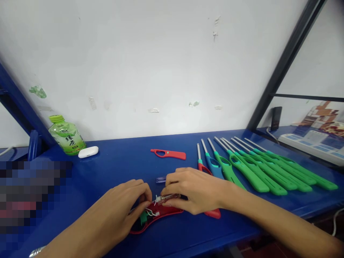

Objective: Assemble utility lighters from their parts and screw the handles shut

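Note:
An open red lighter shell half [169, 210] lies on the blue table, with a green trigger [143, 218] and white wires [153, 213] inside. My right hand [189, 190] is closed around a brownish see-through fuel tank [169, 197] with a white valve end, just over the shell. At the shell's left part, my left hand [131, 202] has thumb and forefinger pinched together; whatever is between them is too small to make out. Behind my right fingers a clear bluish handle [160, 180] pokes out. A red lighter end [213, 213] shows below my right wrist.
Another red shell half [172, 154] lies further back. Several long-necked lighters, mostly green [249, 172], fan out at right, beside a blue one [215, 166]. A green tea bottle [67, 136] and white earphone case [88, 152] stand back left, before the wall.

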Motion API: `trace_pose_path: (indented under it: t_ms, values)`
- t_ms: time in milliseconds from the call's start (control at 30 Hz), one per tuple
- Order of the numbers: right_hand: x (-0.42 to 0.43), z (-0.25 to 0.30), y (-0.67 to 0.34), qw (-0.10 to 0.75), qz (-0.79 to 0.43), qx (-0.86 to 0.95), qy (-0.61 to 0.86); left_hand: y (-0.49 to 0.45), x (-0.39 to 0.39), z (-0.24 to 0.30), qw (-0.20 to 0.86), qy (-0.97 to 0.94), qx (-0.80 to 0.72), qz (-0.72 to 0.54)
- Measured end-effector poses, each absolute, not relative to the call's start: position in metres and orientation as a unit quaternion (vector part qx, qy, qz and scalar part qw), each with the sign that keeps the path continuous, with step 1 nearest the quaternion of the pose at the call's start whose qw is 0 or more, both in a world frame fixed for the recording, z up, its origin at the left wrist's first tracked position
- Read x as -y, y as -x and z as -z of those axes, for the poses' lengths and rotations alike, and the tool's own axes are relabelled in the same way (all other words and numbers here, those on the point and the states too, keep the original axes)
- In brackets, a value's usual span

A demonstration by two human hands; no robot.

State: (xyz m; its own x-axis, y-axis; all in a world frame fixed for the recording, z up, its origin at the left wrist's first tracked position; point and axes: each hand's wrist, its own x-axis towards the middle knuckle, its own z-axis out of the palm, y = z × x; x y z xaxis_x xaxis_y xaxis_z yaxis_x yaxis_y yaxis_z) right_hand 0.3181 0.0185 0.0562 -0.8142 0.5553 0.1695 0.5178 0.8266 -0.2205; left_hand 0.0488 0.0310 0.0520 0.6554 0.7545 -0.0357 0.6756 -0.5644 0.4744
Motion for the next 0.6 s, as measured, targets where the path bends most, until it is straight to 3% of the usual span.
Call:
trace_pose_path:
  t_ms: [600]
  values:
    - [-0.0184,-0.0522,-0.3195,0.130,0.004,0.960,0.249,-0.0484,-0.0256,-0.0483,0.200,-0.890,-0.394,-0.117]
